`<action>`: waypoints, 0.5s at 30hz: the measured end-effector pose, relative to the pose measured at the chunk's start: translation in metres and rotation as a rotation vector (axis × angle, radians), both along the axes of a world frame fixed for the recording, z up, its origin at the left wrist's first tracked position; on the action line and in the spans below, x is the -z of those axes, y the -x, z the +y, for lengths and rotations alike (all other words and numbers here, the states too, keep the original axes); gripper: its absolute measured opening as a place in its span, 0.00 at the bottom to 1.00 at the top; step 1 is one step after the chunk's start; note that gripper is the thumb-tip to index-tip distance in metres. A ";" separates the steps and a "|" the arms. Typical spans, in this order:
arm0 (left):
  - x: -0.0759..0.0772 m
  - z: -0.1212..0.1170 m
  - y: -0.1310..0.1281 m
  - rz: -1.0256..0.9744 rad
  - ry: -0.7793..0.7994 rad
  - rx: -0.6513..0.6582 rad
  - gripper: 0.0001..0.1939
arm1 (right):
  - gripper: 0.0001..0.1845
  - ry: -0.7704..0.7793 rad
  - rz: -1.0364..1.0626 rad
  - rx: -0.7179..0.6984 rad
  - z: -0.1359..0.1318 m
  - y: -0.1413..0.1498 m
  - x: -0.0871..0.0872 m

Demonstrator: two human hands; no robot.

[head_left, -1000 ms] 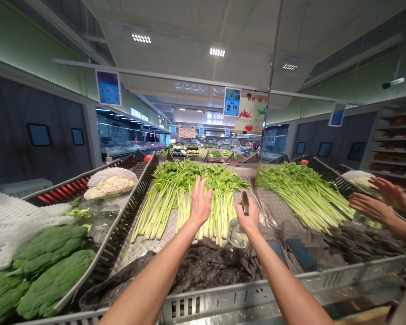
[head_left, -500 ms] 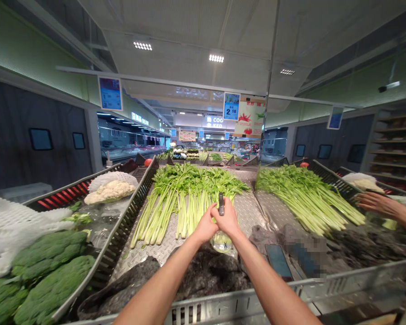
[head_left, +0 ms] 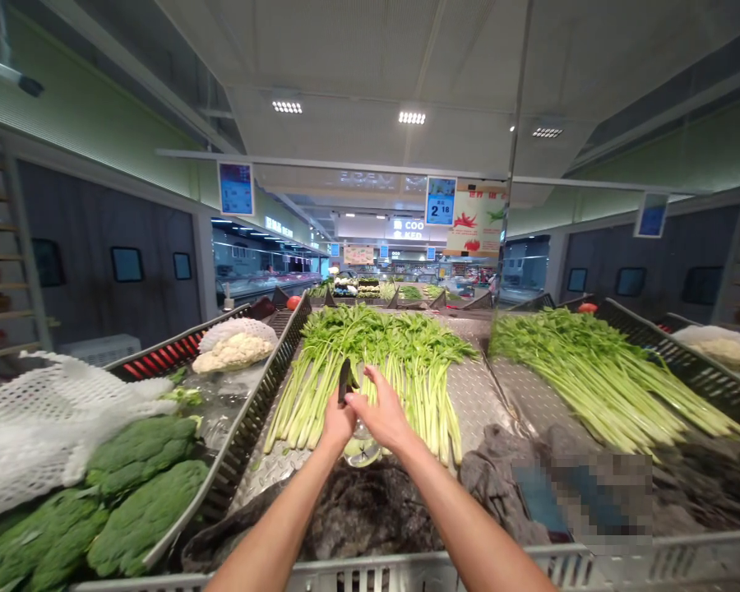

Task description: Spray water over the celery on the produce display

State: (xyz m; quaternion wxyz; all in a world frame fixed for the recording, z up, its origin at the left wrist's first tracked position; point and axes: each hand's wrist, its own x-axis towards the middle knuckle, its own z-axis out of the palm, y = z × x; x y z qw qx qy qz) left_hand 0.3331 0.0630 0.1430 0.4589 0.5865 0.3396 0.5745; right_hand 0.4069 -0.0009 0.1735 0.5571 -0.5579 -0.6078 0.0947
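Note:
My left hand [head_left: 337,425] is closed around the upper part of what looks like a clear spray bottle [head_left: 362,452]. Its narrow black head [head_left: 344,383] rises above my fingers. From the other side my right hand [head_left: 383,413] meets the bottle, thumb against the black head and forefinger stretched out; its other fingers are hidden. The round clear base shows between my wrists. Beyond and under my hands lie green celery stalks [head_left: 410,395], leaves away from me, on a ridged metal tray [head_left: 474,386].
Dark wet cloth [head_left: 370,510] lies along the crate's front rim [head_left: 419,571]. Broccoli [head_left: 145,460], white foam netting [head_left: 30,419] and cauliflower [head_left: 238,352] fill the left crate. A phone [head_left: 539,497] rests at right, beside a mirrored panel reflecting celery [head_left: 592,378].
The view has turned, so the surroundings sit further right. My hands and the bottle have moved left across the celery. The black head has tilted, and my right forefinger has lifted away.

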 end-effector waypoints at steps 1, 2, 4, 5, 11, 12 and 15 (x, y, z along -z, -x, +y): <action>-0.001 0.001 0.009 0.010 -0.011 -0.022 0.07 | 0.31 -0.022 0.028 -0.001 0.002 -0.004 0.003; -0.003 0.002 0.017 0.027 -0.022 -0.051 0.06 | 0.29 -0.039 0.055 0.016 0.005 -0.009 0.007; -0.008 0.002 0.032 0.057 -0.030 -0.127 0.06 | 0.26 -0.044 0.099 0.092 0.010 -0.022 0.015; -0.010 0.003 0.038 0.078 -0.032 -0.166 0.07 | 0.25 -0.040 0.113 0.138 0.013 -0.029 0.019; -0.015 0.013 0.064 0.102 -0.108 -0.224 0.17 | 0.25 0.011 0.115 0.270 0.026 -0.055 0.039; -0.016 0.014 0.067 0.103 -0.105 -0.212 0.18 | 0.24 0.016 0.116 0.274 0.027 -0.057 0.041; -0.016 0.015 0.073 0.127 -0.126 -0.217 0.17 | 0.23 0.030 0.122 0.288 0.028 -0.061 0.045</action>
